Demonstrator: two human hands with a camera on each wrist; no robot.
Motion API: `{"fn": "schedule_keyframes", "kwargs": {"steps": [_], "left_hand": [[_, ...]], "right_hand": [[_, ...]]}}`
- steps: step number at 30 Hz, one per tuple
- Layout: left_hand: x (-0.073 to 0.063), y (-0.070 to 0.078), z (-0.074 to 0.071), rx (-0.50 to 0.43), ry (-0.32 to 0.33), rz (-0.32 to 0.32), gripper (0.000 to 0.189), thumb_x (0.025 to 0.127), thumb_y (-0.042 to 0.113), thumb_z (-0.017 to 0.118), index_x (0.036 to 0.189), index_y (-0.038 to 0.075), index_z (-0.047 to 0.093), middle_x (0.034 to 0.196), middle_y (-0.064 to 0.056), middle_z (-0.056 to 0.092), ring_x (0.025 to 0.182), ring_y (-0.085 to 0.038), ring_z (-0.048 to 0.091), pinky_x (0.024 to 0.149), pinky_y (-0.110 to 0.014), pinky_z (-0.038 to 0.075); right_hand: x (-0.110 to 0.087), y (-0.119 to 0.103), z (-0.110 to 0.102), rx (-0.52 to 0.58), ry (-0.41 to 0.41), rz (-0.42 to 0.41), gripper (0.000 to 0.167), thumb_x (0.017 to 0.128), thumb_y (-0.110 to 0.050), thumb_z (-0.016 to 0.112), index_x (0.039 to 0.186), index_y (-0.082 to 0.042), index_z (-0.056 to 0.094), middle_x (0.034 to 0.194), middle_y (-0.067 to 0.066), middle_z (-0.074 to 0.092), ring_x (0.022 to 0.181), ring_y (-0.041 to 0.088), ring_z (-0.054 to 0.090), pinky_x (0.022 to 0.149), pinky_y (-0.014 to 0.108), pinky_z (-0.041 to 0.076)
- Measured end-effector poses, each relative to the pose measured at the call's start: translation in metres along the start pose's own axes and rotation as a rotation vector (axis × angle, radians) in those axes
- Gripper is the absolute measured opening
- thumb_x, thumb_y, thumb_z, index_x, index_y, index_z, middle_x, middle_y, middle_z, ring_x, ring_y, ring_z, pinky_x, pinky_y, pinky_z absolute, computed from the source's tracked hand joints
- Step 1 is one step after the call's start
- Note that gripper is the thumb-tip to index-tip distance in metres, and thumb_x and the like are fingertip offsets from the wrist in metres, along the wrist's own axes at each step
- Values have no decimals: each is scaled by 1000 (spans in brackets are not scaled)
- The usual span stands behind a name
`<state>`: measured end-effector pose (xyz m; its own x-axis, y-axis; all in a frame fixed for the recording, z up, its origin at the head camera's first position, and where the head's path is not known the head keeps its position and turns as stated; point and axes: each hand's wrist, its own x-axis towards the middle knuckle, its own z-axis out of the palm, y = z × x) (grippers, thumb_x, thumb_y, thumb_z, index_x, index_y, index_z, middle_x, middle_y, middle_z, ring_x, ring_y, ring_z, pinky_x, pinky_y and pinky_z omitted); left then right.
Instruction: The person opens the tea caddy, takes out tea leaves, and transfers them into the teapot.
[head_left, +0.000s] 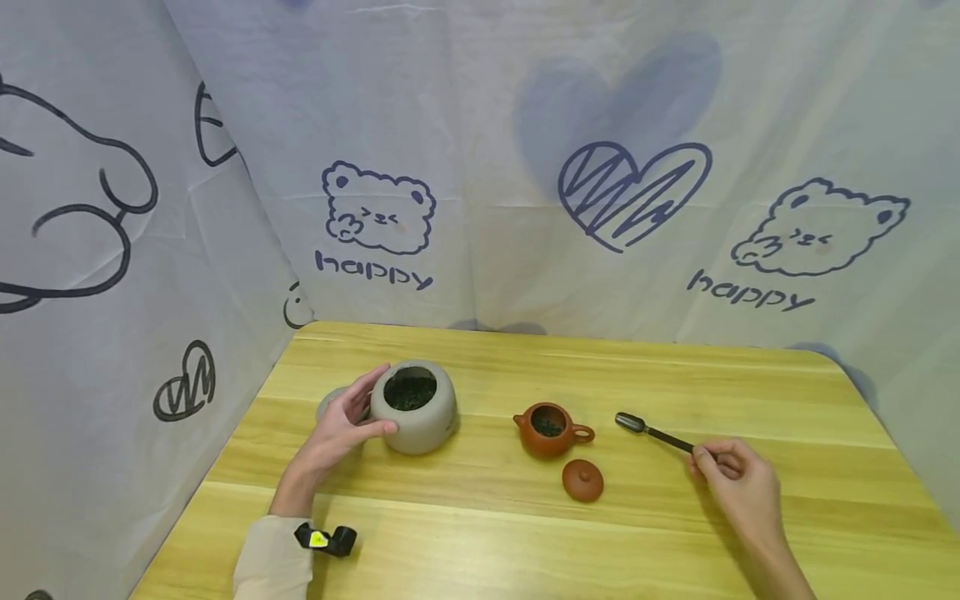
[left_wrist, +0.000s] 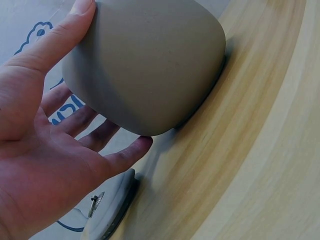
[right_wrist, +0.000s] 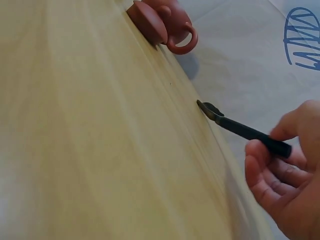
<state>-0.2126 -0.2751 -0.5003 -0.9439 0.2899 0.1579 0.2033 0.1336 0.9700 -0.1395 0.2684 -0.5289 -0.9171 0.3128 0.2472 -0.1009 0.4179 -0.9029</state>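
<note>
A round grey tea jar (head_left: 431,423) stands on the table with its mouth uncovered and dark tea leaves (head_left: 410,389) inside. My left hand (head_left: 347,427) holds the jar's side, thumb on the near face and fingers behind it. Between thumb and fingers, my right hand (head_left: 738,479) pinches the dark handle of a tea scoop (head_left: 630,422). The scoop's bowl points left, toward a brown clay teapot (head_left: 542,446), and looks empty. Some dark leaves (head_left: 547,427) lie in the uncovered teapot. Its clay lid (head_left: 582,481) sits on the table in front of it.
Behind my left hand lies the grey jar lid (left_wrist: 112,205), mostly hidden in the head view. The wooden table (head_left: 465,533) ends at a printed cloth (head_left: 487,167) hanging along the back and the left side. A black wrist camera (head_left: 330,540) is strapped on the left sleeve.
</note>
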Motion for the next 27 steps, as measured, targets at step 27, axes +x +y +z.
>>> {"fn": "schedule_keyframes", "kwargs": {"steps": [27], "left_hand": [[3,1,-1,12,3,-8,86,89,6,80,161,18,35,164,-12,34,153,-32,24,125,-53,17]], "right_hand": [[-14,-12,9,-523,-210,-89,13,87,-21,78,84,-9,73,73,-5,66,67,11,59,60,25,49]]}}
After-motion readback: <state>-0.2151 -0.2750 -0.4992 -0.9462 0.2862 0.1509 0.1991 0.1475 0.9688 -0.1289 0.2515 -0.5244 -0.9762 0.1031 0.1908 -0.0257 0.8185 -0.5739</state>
